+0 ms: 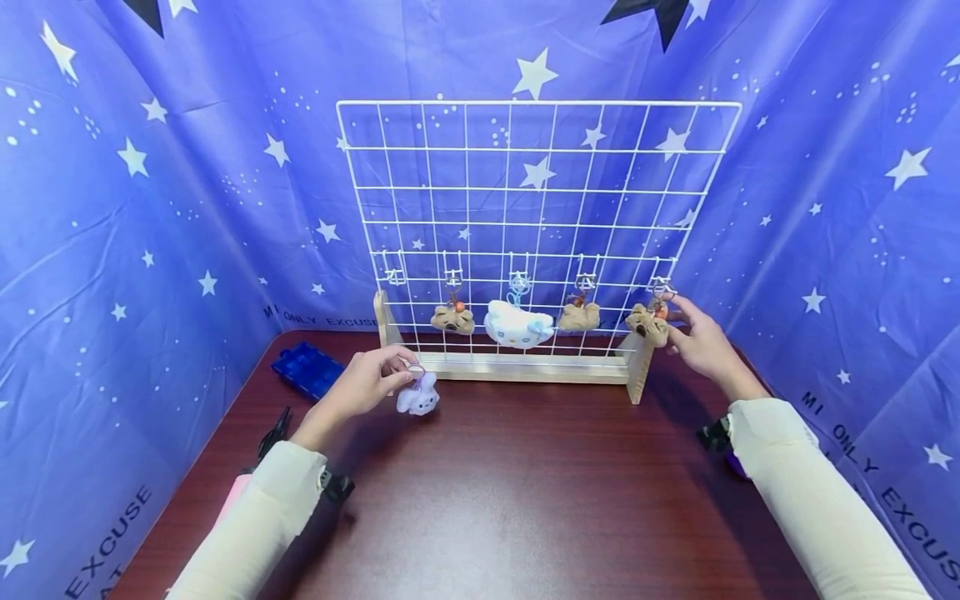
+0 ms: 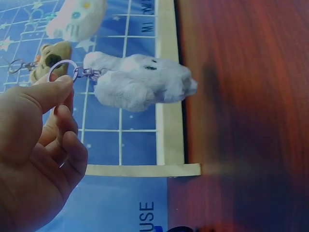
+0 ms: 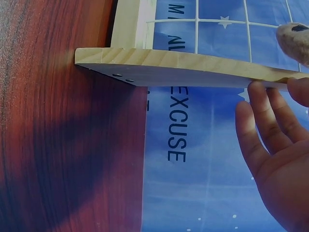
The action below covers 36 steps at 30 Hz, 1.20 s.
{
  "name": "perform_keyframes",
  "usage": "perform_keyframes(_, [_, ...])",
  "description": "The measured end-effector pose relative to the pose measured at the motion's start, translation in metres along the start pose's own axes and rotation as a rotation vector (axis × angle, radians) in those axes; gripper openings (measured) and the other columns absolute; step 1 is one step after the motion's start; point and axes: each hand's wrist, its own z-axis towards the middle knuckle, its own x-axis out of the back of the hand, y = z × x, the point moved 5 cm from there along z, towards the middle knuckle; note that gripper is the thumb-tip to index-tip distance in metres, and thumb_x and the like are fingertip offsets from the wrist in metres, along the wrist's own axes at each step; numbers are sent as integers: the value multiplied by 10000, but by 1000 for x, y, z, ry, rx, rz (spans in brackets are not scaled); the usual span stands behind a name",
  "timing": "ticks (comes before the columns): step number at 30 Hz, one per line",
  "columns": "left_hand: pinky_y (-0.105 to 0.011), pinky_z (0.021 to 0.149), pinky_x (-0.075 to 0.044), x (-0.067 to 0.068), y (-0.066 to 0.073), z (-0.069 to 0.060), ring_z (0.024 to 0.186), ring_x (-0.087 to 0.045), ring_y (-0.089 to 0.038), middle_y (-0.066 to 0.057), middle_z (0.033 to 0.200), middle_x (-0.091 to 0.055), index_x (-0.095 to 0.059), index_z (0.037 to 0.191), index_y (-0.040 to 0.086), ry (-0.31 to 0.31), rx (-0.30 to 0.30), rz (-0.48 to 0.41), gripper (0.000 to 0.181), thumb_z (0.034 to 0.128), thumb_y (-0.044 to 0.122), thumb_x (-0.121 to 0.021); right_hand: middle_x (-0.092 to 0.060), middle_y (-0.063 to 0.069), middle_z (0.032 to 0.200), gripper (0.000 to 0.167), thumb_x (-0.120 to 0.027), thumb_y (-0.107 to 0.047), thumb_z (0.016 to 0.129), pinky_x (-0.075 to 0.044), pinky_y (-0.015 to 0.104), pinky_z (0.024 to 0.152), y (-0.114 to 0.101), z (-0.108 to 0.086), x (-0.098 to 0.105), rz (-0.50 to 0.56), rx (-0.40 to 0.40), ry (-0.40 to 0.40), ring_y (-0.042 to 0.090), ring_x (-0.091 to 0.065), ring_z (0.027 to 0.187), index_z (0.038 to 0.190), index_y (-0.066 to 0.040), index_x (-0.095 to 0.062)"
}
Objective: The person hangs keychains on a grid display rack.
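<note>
My left hand point(image 1: 375, 379) pinches the metal ring of a pale lilac plush bunny keychain point(image 1: 418, 395) between thumb and forefinger. In the left wrist view the bunny point(image 2: 140, 79) dangles from its short chain in front of the rack. My right hand point(image 1: 701, 333) is at the rack's right end, beside a brown plush bear keychain point(image 1: 647, 325) on the rightmost hook point(image 1: 662, 286). Its fingers look fairly straight in the right wrist view, with fingertips close to the wooden side support point(image 3: 193, 65). Contact there is unclear.
A white wire grid rack point(image 1: 525, 223) stands on a wooden base point(image 1: 525, 367). A white plush cat keychain point(image 1: 517, 325) hangs mid-row between bears point(image 1: 452, 320). The far-left hook point(image 1: 394, 277) carries no keychain. A blue plastic case point(image 1: 306, 369) lies at the table's left.
</note>
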Motion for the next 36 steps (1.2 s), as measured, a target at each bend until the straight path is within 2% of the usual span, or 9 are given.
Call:
perform_keyframes(4, [-236,516,-487,9,2,3,621,-638,-182,-51,831,-750,-704,1075,140,30,9,19,163,923,102,-747,-553,446,1295,526,-484,36,997,-575,236,581,-1,-1,0,-4,7,8,-137,-552,800,1509,-24,-377])
perform_keyframes(9, [-240,547,-464,19,5,4,636,-588,-84,-46,834,-742,-707,1071,142,73,-13,61,167,917,97,-753,-551,447,1295,528,-486,40,990,-574,232,580,-2,-1,0,-10,6,8,-130,-553,801,1505,-19,-381])
perform_keyframes(21, [-249,557,-481,43,15,15,634,-586,-119,-76,846,-735,-703,1112,80,145,-24,106,184,931,90,-735,-550,446,1295,522,-484,49,992,-570,228,581,-3,-2,0,-24,-6,7,-114,-560,772,1501,-12,-382])
perform_keyframes(29, [-245,537,-466,57,24,24,642,-585,-134,-104,881,-748,-704,1112,97,231,-31,101,176,940,119,-732,-573,435,1272,531,-523,33,997,-558,228,558,1,-2,1,-6,9,22,-56,-589,704,1507,-16,-385])
perform_keyframes(36, [-255,524,-463,71,25,31,615,-556,-138,-119,841,-720,-697,1145,80,302,-6,91,211,941,122,-730,-571,444,1269,524,-529,28,1003,-565,231,562,2,-1,0,-1,22,21,-108,-581,749,1505,-2,-380])
